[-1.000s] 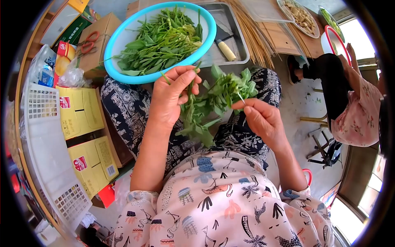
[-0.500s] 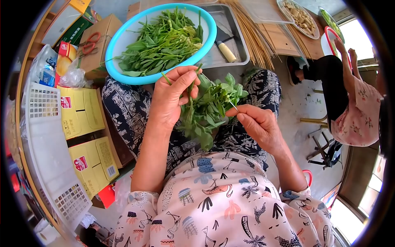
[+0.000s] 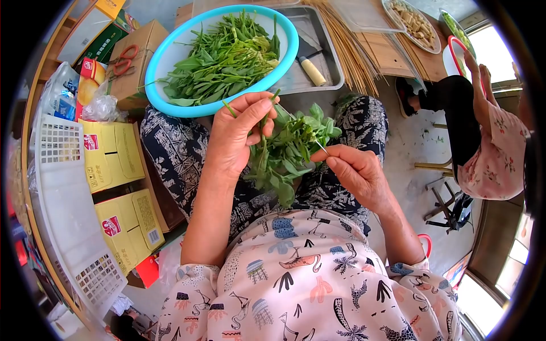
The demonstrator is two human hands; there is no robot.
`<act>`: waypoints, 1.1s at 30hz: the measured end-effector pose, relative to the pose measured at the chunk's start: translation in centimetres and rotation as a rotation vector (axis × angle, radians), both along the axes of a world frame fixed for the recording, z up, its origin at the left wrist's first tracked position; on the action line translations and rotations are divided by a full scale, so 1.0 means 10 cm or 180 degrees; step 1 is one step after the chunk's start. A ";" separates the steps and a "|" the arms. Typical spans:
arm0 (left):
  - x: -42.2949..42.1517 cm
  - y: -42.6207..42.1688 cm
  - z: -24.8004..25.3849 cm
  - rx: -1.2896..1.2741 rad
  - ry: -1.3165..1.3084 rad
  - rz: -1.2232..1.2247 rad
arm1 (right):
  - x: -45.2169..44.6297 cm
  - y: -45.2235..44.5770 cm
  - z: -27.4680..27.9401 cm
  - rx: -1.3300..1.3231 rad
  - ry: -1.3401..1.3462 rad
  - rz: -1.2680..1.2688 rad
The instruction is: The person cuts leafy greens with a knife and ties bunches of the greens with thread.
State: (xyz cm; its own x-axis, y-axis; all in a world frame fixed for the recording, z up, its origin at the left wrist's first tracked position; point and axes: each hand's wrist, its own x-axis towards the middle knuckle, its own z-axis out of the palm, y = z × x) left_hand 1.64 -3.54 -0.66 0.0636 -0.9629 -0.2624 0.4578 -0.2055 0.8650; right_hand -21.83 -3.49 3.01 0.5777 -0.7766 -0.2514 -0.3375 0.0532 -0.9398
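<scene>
My left hand [image 3: 242,128] is closed in a pinch on green stems, whose cut ends poke up past my thumb. From it hangs a bunch of leafy greens [image 3: 290,150], above my lap. My right hand [image 3: 355,170] pinches the end of a thin metal skewer [image 3: 322,148] between thumb and forefinger. The skewer slants up and left among the greens, with leaves gathered along it; its middle is partly hidden by them. Just beyond my left hand, a blue-rimmed basin [image 3: 293,42] holds a heap of loose leafy greens [image 3: 227,62].
A metal tray [image 3: 335,57] with a wooden-handled knife [image 3: 313,72] lies behind the basin. Bamboo skewers [image 3: 352,45] spread over the table beside it, near a plate of pale pieces [image 3: 418,25]. Scissors [image 3: 122,59] rest on a box to the left. Another person [image 3: 492,136] sits at right.
My hands hold nearly the same pose. The leafy bunch on the skewer has shifted very slightly, and the other person's arm at right has moved a little.
</scene>
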 end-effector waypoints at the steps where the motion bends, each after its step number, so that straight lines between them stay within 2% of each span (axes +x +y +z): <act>1: 0.00 0.00 0.00 -0.0006 -0.0002 -0.0010 | 0.00 0.00 0.00 0.0001 -0.0008 0.0003; 17: 0.01 0.02 0.06 -0.0043 -0.0110 -0.0097 | 0.00 0.01 -0.02 0.0011 -0.0079 -0.0017; 19: -0.01 0.02 0.02 -0.0075 -0.0347 -0.0274 | 0.01 0.01 -0.01 -0.0007 -0.0032 -0.0029; 26: -0.05 0.04 0.04 -0.0094 -0.0332 -0.0306 | 0.03 -0.01 -0.01 0.0017 -0.0099 -0.0054; 28: -0.06 0.04 0.05 -0.0075 -0.0308 -0.0335 | 0.02 -0.02 -0.01 0.0430 -0.0125 -0.0052; 33: -0.03 0.02 0.06 -0.0054 -0.0188 -0.0184 | 0.02 -0.01 -0.03 0.0258 -0.0199 -0.0048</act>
State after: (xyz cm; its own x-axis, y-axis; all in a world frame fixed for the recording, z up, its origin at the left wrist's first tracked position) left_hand 1.39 -3.31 -0.10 0.0227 -0.9696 -0.2435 0.3936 -0.2152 0.8937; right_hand -21.67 -3.59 2.75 0.5827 -0.7639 -0.2775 -0.2768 0.1345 -0.9515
